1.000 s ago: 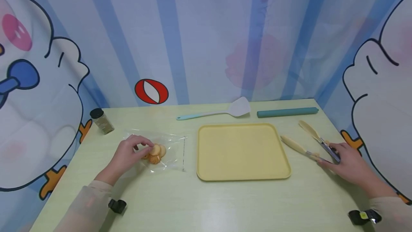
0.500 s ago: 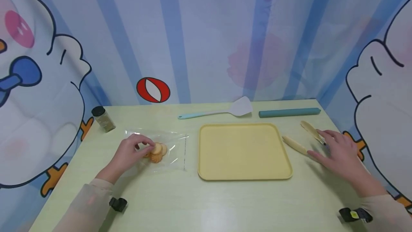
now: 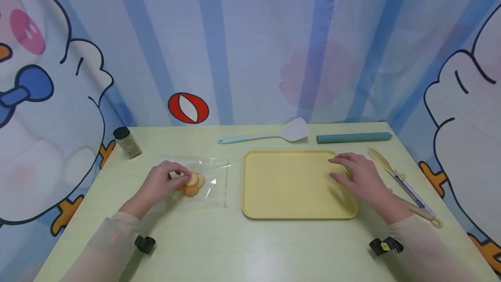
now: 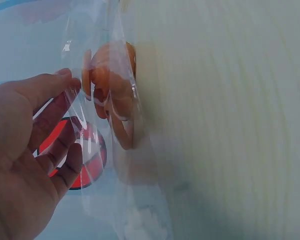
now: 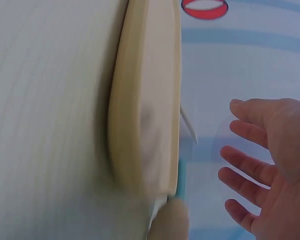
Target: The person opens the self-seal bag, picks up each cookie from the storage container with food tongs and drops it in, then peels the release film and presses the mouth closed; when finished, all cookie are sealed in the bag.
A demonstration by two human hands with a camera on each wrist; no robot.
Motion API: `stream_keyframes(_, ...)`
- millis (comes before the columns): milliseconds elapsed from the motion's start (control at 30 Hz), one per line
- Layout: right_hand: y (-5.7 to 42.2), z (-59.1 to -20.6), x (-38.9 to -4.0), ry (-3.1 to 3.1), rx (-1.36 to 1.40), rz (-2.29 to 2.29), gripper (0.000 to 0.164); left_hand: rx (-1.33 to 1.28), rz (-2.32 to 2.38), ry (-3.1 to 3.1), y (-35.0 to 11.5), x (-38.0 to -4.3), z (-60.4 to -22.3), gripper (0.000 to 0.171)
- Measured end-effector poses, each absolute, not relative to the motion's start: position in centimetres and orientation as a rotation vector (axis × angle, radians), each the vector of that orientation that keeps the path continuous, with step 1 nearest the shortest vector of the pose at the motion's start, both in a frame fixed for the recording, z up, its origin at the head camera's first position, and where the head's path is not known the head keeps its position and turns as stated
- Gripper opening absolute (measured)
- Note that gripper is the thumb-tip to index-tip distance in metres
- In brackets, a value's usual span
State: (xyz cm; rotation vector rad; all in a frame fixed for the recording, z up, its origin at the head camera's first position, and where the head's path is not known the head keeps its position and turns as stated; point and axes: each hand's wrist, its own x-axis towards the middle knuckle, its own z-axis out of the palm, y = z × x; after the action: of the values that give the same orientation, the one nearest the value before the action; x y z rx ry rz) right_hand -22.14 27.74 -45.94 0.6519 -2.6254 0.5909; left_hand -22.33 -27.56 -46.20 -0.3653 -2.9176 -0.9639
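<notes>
My left hand [image 3: 159, 185] pinches the film of a clear plastic bag [image 3: 216, 186] between thumb and index finger. Several round golden cookies [image 3: 191, 191] lie piled inside, right at the fingertips; in the left wrist view the lifted film [image 4: 92, 135] stands between the hand and the cookies [image 4: 110, 67]. Over the right edge of a pale yellow tray [image 3: 289, 188] hovers my right hand [image 3: 362, 179], fingers spread and holding nothing. Beside it, a pair of tongs [image 3: 410, 191] with cream tips and metal arms lies on the table, partly hidden by that hand and forearm.
A white spatula with a mint handle [image 3: 293, 130] and a teal rolling pin [image 3: 354, 137] lie along the back edge. At the back left stands a black-capped spice jar [image 3: 128, 143]. A printed curtain [image 3: 254, 55] closes off the back.
The right hand has let go of the tongs, leaving them on the table, and has moved left over the tray's edge. The left hand keeps its pinch on the bag.
</notes>
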Motion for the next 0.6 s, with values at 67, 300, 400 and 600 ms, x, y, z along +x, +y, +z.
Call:
stream_keyframes(67,26.1,-45.8,-22.6,-2.657,0.697,0.600,0.033,-0.366,-0.953,-2.921,-27.7,-22.4,-46.3,0.011)
stream_keyframes(300,20.5,-45.6,-24.0,-2.701,0.838,0.632,0.030,-0.356,-0.946,-2.944,-27.8,-22.6,-46.4,0.010)
stream_keyframes(400,18.4,-45.7,-24.6,-2.680,0.908,0.647,0.030,-0.337,-0.940,-2.961,-27.7,-22.8,-46.4,0.008)
stream_keyframes(600,14.5,-45.9,-25.8,-2.687,1.057,0.725,0.030,-0.301,-0.930,-3.018,-27.6,-23.5,-46.1,0.008)
